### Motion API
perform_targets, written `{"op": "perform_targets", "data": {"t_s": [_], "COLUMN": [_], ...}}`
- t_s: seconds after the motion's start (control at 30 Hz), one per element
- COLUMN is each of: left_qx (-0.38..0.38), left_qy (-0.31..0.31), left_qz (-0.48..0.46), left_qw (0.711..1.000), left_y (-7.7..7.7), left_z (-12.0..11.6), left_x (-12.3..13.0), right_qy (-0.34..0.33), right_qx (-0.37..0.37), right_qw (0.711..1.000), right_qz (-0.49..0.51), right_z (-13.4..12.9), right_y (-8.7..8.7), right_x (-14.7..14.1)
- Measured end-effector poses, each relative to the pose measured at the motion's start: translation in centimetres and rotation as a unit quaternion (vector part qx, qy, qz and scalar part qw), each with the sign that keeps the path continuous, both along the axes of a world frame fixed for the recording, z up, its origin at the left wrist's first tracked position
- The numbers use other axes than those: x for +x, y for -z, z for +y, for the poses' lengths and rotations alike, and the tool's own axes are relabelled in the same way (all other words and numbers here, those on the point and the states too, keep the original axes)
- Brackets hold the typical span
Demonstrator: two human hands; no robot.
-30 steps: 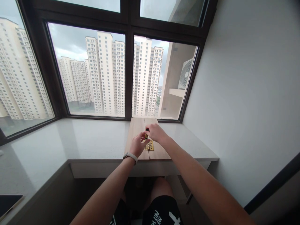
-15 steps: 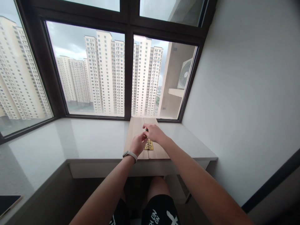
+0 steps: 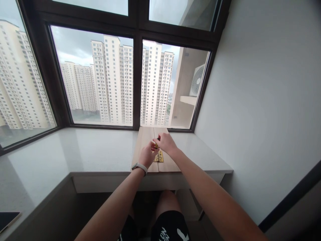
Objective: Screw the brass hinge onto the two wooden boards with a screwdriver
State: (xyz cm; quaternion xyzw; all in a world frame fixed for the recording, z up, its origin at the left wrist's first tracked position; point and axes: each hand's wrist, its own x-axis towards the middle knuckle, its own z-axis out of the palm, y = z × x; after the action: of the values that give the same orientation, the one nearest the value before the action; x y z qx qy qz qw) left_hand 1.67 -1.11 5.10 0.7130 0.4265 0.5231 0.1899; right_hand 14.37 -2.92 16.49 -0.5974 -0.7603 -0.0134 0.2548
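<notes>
Two pale wooden boards lie side by side on the windowsill, with a narrow seam between them. A brass hinge lies across the seam near their front end, partly covered by my fingers. Above the hinge, my right hand pinches a small black-and-yellow tool that looks like a stubby screwdriver. My left hand, with a light watch band on the wrist, has its fingers closed together right beside the tool and over the hinge. What the left fingertips hold, if anything, is too small to make out.
The boards rest on a white stone windowsill, whose front edge runs above my knees. A dark window frame stands behind it, and a white wall on the right. A dark flat device lies at the lower left.
My right hand has shifted slightly right, and more of the black-and-yellow tool shows between the hands. My left hand stays by the hinge. The view has tilted up a little.
</notes>
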Motion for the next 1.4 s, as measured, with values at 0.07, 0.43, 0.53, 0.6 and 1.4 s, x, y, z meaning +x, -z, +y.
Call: {"op": "perform_targets", "data": {"t_s": [0.07, 0.43, 0.53, 0.6, 1.4], "left_qx": [0.001, 0.009, 0.015, 0.012, 0.023], "left_qy": [0.005, 0.034, 0.031, 0.023, 0.0], "left_qz": [-0.007, 0.013, 0.018, 0.016, 0.036], "left_qw": [1.0, 0.999, 0.999, 1.0, 0.999], "left_y": [0.2, 0.4, 0.4, 0.4, 0.6], "left_z": [0.0, 0.1, 0.0, 0.0, 0.8], "left_x": [0.0, -0.5, -0.5, -0.5, -0.5], "right_qy": [0.009, -0.119, -0.095, -0.069, -0.052], "right_qx": [-0.003, -0.038, -0.034, -0.029, -0.045], "right_qw": [1.0, 0.989, 0.993, 0.996, 0.994], "right_qz": [0.006, -0.076, -0.065, -0.055, -0.088], "right_z": [0.0, -0.1, 0.0, 0.1, -0.2], "right_y": [0.2, -0.6, -0.5, -0.4, -0.9], "right_x": [0.0, 1.1, 0.9, 0.7, 0.6]}}
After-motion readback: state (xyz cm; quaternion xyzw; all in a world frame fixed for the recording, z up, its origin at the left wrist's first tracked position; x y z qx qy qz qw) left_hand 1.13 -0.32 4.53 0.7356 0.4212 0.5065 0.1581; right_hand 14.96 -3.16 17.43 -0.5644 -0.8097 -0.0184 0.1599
